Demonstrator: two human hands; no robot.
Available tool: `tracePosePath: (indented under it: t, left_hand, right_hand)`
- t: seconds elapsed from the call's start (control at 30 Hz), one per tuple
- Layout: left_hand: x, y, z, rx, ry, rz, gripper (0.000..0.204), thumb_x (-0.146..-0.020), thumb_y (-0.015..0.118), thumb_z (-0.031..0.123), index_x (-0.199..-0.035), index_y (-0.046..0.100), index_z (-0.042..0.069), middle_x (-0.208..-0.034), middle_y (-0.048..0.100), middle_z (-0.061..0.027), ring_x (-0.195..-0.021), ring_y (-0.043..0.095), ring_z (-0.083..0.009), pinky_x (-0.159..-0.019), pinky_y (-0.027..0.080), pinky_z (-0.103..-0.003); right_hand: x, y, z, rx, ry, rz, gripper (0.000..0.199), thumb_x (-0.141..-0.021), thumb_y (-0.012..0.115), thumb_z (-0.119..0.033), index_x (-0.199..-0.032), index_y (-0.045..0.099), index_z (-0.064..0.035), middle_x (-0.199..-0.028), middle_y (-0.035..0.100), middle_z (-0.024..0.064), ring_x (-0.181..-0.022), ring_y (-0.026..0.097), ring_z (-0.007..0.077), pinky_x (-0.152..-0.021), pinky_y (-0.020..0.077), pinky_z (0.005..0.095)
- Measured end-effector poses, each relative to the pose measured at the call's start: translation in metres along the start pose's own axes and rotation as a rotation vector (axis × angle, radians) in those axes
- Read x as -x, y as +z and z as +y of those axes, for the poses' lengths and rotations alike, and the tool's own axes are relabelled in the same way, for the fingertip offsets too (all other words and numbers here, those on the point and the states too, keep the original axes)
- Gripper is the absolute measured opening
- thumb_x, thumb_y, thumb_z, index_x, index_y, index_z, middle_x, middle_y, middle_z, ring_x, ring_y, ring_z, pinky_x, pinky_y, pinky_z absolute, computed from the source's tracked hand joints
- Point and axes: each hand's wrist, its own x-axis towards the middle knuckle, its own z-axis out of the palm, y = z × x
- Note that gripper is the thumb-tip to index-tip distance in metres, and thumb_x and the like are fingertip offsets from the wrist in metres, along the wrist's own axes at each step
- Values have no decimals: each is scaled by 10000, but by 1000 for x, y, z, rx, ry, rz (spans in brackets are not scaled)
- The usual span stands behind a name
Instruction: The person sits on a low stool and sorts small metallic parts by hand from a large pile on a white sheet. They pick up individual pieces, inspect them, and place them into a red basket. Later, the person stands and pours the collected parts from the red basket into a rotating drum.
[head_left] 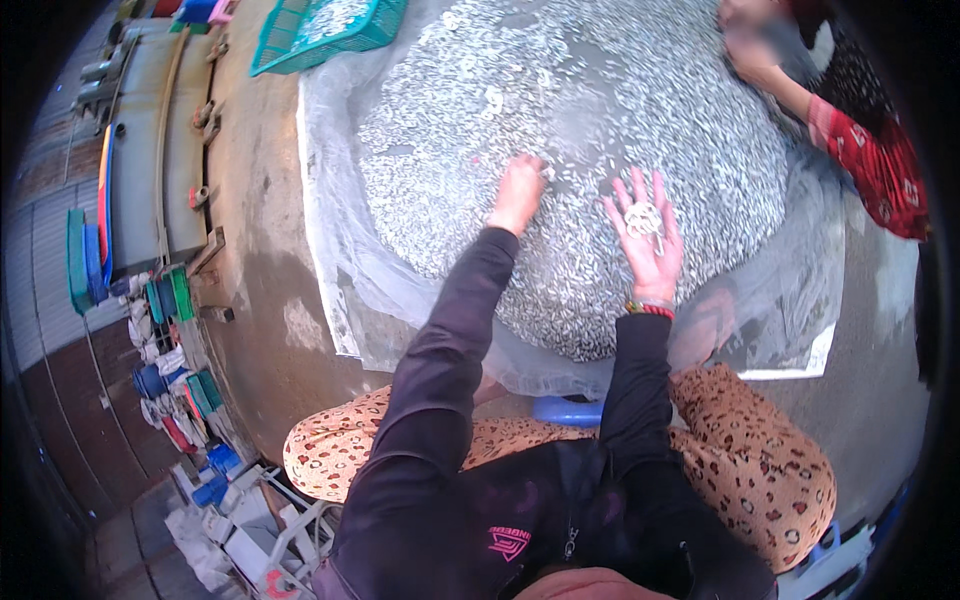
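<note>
A broad layer of small silvery fish (430,200) is spread in front of me on a pale mesh sheet (385,255). My left hand (518,193) reaches down to the fish, its fingers pinched together; a whitish bit shows at the fingertips, too small to name. To its right, my right hand (648,240) is held palm up above the fish with its fingers stretched out. A small heap of curled whitish pieces (643,219) rests on that palm. Their exact kind is unclear.
A green plastic basket (330,35) with small fish stands at the far left of the layer. Another person's hand (750,55) and red sleeve (875,165) reach in at the far right. Beneath me shows a blue stool (567,411). Crates (90,260) line the left side.
</note>
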Motion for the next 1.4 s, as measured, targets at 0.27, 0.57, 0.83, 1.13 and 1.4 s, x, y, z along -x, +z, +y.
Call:
tracePosePath:
  t: [0.27, 0.57, 0.83, 1.13, 1.4]
  left_hand:
    - [23, -35, 27, 17, 38, 356, 158, -754, 683, 104, -881, 602, 59, -852, 588, -131, -753, 593, -304, -677, 477, -404]
    - [22, -93, 58, 386, -15, 153, 336, -772, 707, 254, -1049, 657, 70, -1045, 629, -158, -1033, 572, -290, -894, 438, -386]
    - [-10, -48, -119, 316, -657, 483, 643, -894, 509, 461, -1388, 363, 77, -1430, 244, -300, -1341, 214, -419, -1104, 158, -489]
    - [-39, 5, -58, 106, -436, 422, 634, -807, 577, 553, -1239, 544, 90, -1314, 438, -152, -1208, 385, -343, -991, 298, -526]
    - [5, 15, 64, 207, 127, -256, 548, -719, 697, 440, -1192, 590, 186, -1246, 495, -145, -1161, 461, -363, -974, 388, -431]
  right_hand:
    - [-5, -13, -2, -242, 179, -206, 500, -984, 390, -270, -1428, 272, -73, -1425, 367, 157, -1313, 347, 332, -1073, 286, 517]
    - [-7, 2, 35, -19, 292, 47, 469, -971, 437, -289, -1342, 381, -8, -1297, 478, 205, -1175, 489, 359, -964, 445, 485]
    - [-12, 14, -6, 15, 238, 84, 189, -987, 419, -206, -977, 487, -30, -810, 433, 76, -627, 372, 141, -433, 327, 213]
    - [-16, 23, -24, 88, 150, 91, 190, -986, 419, -197, -976, 490, -20, -832, 445, 104, -644, 391, 158, -403, 335, 208]
    - [16, 59, -17, 556, 11, 232, 376, -911, 527, -52, -1274, 434, -15, -989, 531, 117, -772, 525, 160, -430, 365, 193]
